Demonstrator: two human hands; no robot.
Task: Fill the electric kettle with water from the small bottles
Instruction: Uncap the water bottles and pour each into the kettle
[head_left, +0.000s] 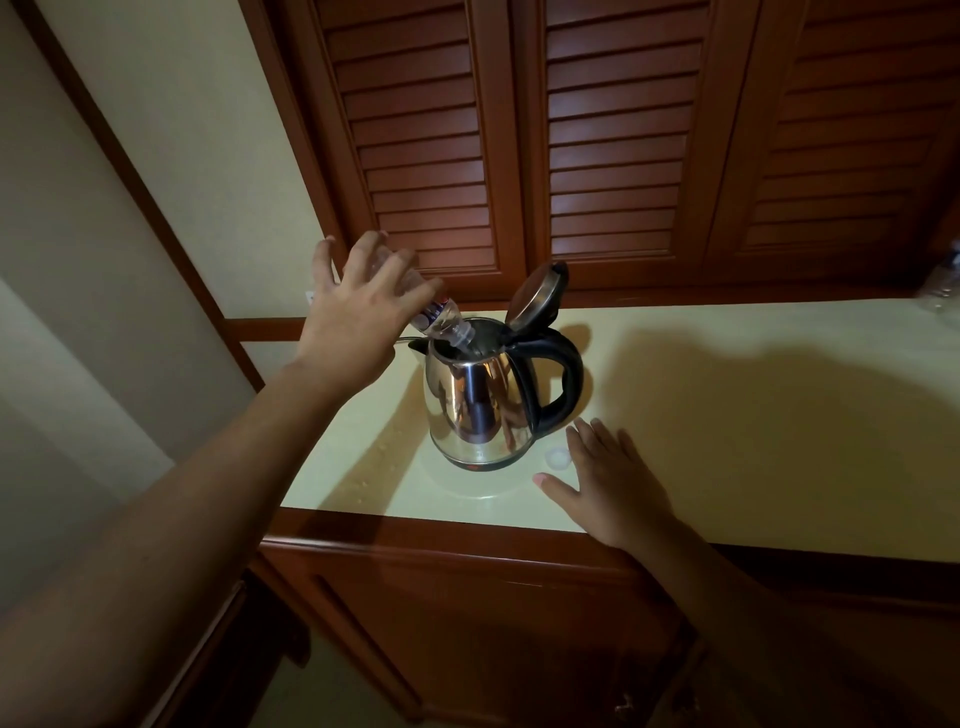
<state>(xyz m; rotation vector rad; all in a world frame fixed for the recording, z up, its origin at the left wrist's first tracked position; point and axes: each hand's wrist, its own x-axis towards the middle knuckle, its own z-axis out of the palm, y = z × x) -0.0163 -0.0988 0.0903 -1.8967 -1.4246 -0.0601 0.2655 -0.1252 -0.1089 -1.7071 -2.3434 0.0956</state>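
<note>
Nearest the camera, the right grip (610, 486) lies flat on the bench (753, 415) by its near edge, fingers straight and spread, holding nothing. A small white bottle cap (557, 458) sits just beside its fingertips. Just past that is the steel electric kettle (475, 410), upright on the bench with its black handle (561, 379) to the right and its lid (535, 296) flipped up and open at the back. The small bottle (441, 325) is tipped neck-down from the left, with its mouth poked inside the kettle's opening. The left grip (358, 312) is wrapped over the bottle's raised end, fingers fanned around it. So I'd say we're mid-pour. To do it well, I'd keep the neck inside the rim rather than hovering above it, hold the tilt steady so it glugs without splashing, and not squeeze the thin plastic too hard. There's what looks like a few drops on the bench left of the kettle (374, 457), so some care pays off. The free grip could steady the handle if the kettle wobbles. Can't tell how much water is left in the bottle. Further back on the far right there's another clear bottle (943, 288) at the frame edge, and behind everything are louvred wooden doors (623, 130).
</note>
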